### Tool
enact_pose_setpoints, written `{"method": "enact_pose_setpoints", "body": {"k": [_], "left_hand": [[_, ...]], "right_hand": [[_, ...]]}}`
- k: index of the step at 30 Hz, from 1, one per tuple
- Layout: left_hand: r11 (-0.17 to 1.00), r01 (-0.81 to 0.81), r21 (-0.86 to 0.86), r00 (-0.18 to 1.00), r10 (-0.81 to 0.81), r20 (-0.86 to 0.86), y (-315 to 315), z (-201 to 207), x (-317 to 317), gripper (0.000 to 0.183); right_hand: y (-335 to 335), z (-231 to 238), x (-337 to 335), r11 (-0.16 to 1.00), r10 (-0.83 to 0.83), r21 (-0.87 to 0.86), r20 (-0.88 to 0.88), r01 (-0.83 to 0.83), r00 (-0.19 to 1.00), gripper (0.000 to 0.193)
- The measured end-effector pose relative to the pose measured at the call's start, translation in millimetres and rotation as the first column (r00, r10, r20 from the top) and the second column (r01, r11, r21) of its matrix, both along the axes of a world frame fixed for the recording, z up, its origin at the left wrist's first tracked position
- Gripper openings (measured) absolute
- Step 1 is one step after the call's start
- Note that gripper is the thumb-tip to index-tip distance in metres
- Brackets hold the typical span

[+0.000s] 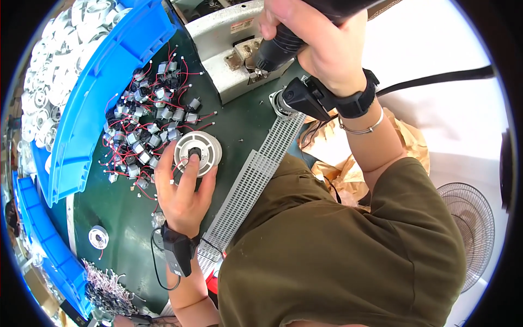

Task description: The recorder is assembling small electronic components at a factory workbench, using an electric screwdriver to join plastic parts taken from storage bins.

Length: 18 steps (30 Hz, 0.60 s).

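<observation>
My left hand [184, 203] grips a white round plastic housing [214, 147] over the green bench. Its index finger presses on a small dark part [194, 151] in the housing's hub. With my right hand [335, 52] I hold a black electric screwdriver [283, 46], fingers wrapped round its body. The screwdriver's tip points down at the metal outlet of a pale grey box-shaped machine [223, 71]; whether it touches a screw there is too small to tell. Beside the left hand lies a pile of small motors [144, 139] with red wires.
A blue bin [81, 117] of white plastic rings stands at the left. A perforated metal strip [239, 191] runs along the bench's near edge. Another white round part [98, 237] and a wire bundle [109, 289] lie lower left. A fan [468, 229] stands at the right.
</observation>
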<state>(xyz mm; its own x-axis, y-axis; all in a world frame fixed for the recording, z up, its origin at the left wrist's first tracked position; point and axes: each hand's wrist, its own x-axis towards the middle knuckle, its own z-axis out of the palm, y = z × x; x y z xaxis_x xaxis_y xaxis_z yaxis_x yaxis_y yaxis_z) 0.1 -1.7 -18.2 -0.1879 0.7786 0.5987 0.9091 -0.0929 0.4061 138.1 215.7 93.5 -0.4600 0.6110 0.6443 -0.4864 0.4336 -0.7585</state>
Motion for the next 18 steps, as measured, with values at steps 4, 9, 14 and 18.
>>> {"method": "enact_pose_setpoints", "body": {"k": [4,9,14,18], "left_hand": [[1.000,-0.008,0.021,1.000,0.008,-0.010,-2,-1,-2,0.041],[1.000,0.005,0.017,1.000,-0.005,-0.004,-1,-1,-1,0.043],[1.000,0.000,0.029,1.000,0.000,-0.003,-1,-4,-1,0.043],[0.999,0.003,0.036,1.000,-0.004,0.014,0,-4,-1,0.042]], "right_hand": [[-5,3,1,0.992,-0.036,-0.123,0.048,0.041,0.998,0.036],[14,-2,-7,0.976,0.211,-0.003,-0.241,-0.218,0.947,0.035],[14,-5,-7,0.986,0.164,0.020,-0.171,-0.163,0.972,0.036],[7,-2,-4,0.992,0.113,-0.050,-0.111,-0.119,0.987,0.036]]}}
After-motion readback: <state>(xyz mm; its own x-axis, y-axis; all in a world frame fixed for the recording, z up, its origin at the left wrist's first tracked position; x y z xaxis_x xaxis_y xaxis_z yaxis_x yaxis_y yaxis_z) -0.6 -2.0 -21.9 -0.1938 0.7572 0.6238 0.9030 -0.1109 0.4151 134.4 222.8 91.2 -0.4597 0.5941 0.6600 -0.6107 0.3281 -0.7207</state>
